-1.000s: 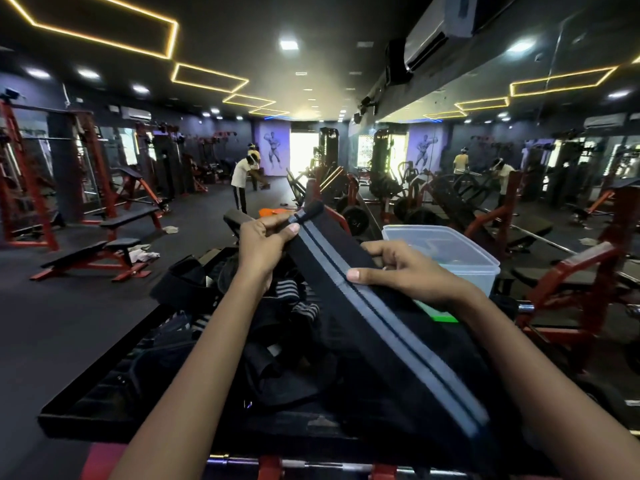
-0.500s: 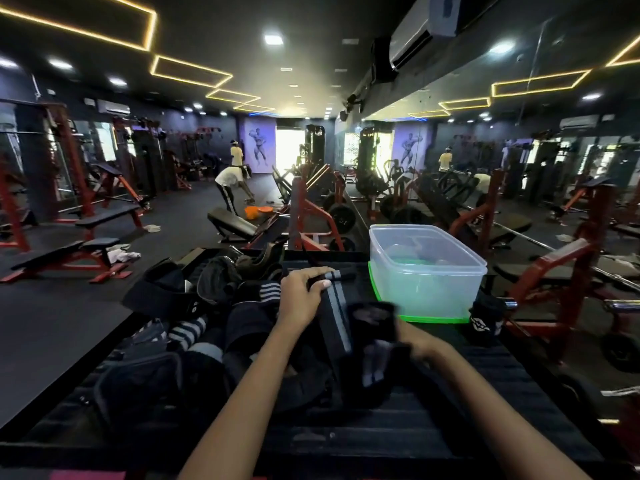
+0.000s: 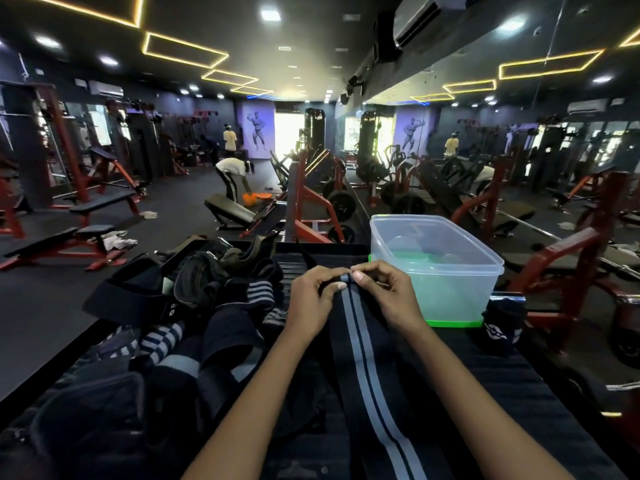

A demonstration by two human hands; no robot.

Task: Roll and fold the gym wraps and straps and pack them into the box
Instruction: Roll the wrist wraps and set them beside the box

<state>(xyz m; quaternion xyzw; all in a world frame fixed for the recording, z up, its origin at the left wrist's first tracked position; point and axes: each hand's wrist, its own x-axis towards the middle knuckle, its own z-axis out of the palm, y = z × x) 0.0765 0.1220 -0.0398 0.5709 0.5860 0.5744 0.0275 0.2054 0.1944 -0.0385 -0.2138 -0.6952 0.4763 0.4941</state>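
Wrap (image 3: 363, 344) end pinched btwn hands (image 3: 349, 296).

1. Both hands, left hand (image 3: 313, 299) and right hand (image 3: 384, 296), sit at the far end of the striped wrap (image 3: 367, 375); the wrap's length fills the lane between the forearms.
2. Just right of the right hand stands the clear box (image 3: 436, 268), open-topped, reachable from above.
3. Left of the left hand, a heap of wraps (image 3: 194, 306) blocks the bench surface.
4. Beyond the box's near right corner lies a black rolled wrap (image 3: 500, 329).
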